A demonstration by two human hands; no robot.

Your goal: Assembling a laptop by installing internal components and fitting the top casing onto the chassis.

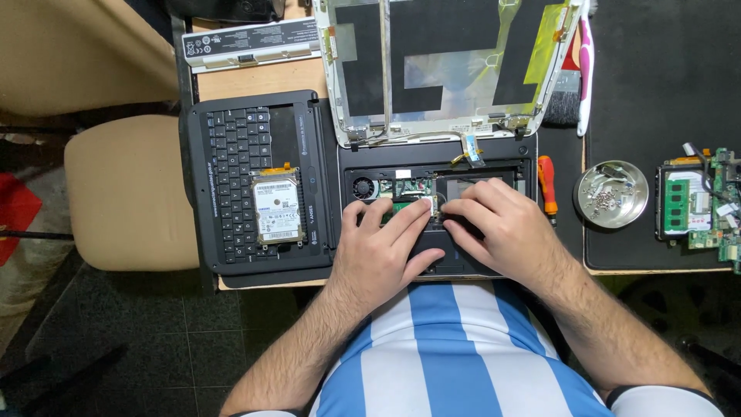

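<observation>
Desk (255, 81) holds a keyboard (239, 181) bearing a white-labelled drive (275, 207), while left hand (382, 247) and right hand (502, 224), fingers curled, press the green board (409, 205) inside the opened laptop (436, 166).

A screwdriver (546, 184) and screw bowl (611, 194) crowd the laptop base's (432, 166) right; bare mat (656, 62) lies beyond.
</observation>
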